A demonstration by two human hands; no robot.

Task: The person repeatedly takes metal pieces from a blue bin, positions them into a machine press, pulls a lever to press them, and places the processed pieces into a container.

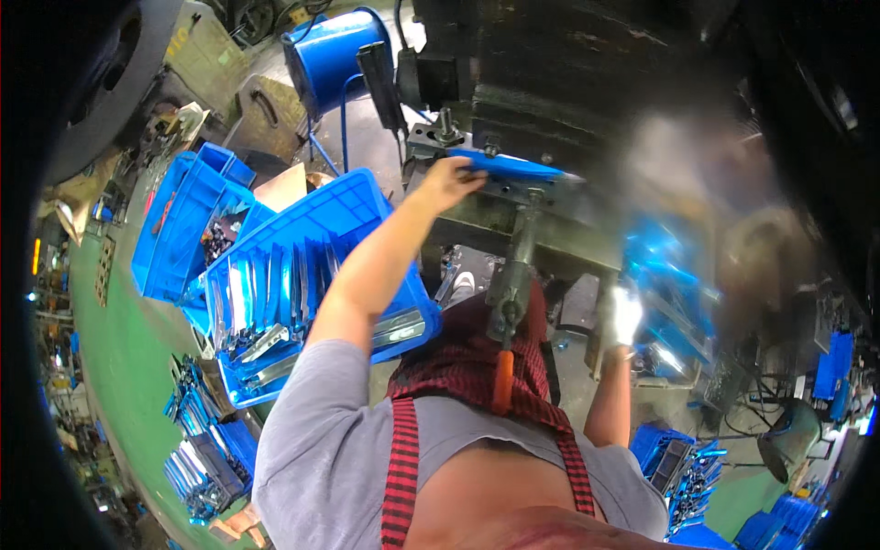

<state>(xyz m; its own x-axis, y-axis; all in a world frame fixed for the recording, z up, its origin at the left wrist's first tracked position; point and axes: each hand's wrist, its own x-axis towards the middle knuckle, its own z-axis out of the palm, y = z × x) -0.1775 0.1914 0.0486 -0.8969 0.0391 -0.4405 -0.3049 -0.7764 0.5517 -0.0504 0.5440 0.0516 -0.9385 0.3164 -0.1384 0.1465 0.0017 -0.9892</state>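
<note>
My left hand [449, 184] reaches forward to the machine. Its bent fingers are at the left end of a blue metal strip [513, 167], which lies across the machine's die block [429, 137]. My right hand [624, 316] is low on the right, beside a container of shiny blue metal strips [665, 275]. It looks washed out white by glare, perhaps gloved, and its fingers cannot be made out. Between my arms, a metal shaft [520, 252] ends in a lever with an orange-red handle [503, 380].
A large blue crate [353, 197] with upright metal strips stands at my left, more blue bins [165, 225] behind it. A blue drum-shaped thing [335, 55] stands at the far left. Stacked strips [203, 472] lie on the green floor. A dark lamp-like shade [790, 440] is at right.
</note>
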